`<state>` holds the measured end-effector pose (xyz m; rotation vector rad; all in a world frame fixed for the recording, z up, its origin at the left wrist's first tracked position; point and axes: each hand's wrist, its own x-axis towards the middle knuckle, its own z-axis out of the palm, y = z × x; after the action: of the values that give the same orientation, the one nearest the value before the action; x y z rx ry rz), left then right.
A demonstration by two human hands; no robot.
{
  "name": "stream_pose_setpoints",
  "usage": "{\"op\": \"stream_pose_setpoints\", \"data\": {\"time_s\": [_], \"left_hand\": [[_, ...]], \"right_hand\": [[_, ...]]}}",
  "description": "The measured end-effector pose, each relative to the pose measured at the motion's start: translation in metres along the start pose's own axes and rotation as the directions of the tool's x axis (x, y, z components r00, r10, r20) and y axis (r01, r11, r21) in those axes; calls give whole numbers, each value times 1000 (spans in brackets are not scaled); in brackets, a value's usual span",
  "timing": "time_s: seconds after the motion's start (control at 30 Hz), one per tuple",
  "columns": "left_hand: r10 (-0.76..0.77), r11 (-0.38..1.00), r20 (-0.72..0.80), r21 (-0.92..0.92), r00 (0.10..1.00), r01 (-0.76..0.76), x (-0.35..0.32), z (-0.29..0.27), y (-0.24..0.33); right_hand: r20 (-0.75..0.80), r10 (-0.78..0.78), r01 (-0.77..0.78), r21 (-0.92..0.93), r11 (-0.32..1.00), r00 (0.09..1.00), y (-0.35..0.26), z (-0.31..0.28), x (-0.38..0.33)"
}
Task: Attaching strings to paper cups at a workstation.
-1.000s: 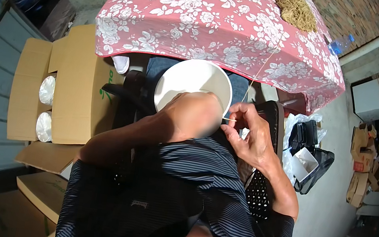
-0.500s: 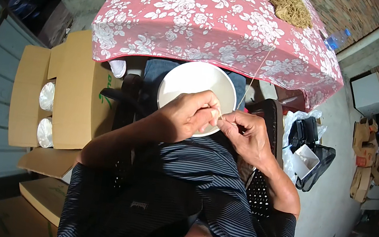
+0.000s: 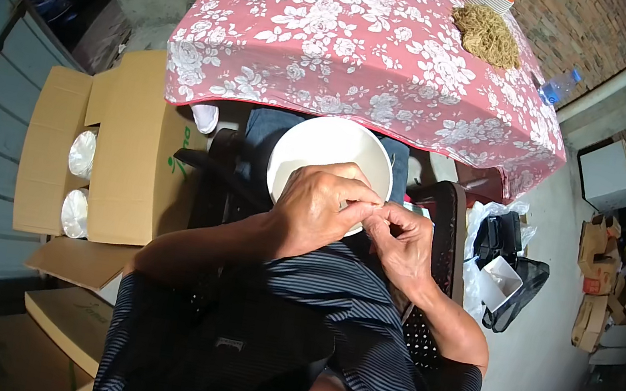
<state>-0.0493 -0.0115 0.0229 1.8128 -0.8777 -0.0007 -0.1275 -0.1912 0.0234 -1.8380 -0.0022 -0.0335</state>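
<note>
L hand [image 3: 321, 206] fingers [image 3: 357, 196] curled tight, pinched shut on the near rim of a white bowl [image 3: 320, 148]. They meet the R hand [image 3: 401, 239] fingers [image 3: 381, 215] tip to tip. R fingers also pinched closed, on sth too small to make out, maybe a thin strand or a bit of the rim; can't tell. Both hands bunched together at the bowl's near edge, prob. so one steadies while the other does fine work.

Bowl sits just beyond the fingers, over the lap, tilted w/ its open face up toward the camera, inside looks bare. Held low and close to the body, which keeps the small work near the eyes.

Past the bowl: bench w/ pink floral cloth [image 3: 367, 50], its edge hanging just beyond the far rim. Far side of bench, well away from the fingers: tan heap of dry fibres or noodles [image 3: 487, 34].

To the L of the fingers, on the floor: open cardboard box [image 3: 105, 148] w/ two clear-wrapped stacks [image 3: 77, 185] inside, flaps open for easy reach. To the R: dark plastic crate [image 3: 448, 240], then bags [image 3: 509, 265] on the floor.
</note>
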Motion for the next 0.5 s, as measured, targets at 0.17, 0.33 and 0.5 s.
{"op": "stream_pose_setpoints", "data": {"time_s": [0.17, 0.33, 0.5], "left_hand": [[-37, 934, 91, -351, 995, 67, 5, -3, -10], [-139, 716, 396, -593, 907, 369, 28, -11, -22], [-125, 635, 697, -490, 706, 597, 51, -1, -6]], "right_hand": [[141, 71, -50, -142, 989, 988, -6, -22, 5], [156, -84, 132, -331, 934, 984, -51, -61, 3], [303, -412, 508, -415, 755, 860, -73, -76, 7]]}}
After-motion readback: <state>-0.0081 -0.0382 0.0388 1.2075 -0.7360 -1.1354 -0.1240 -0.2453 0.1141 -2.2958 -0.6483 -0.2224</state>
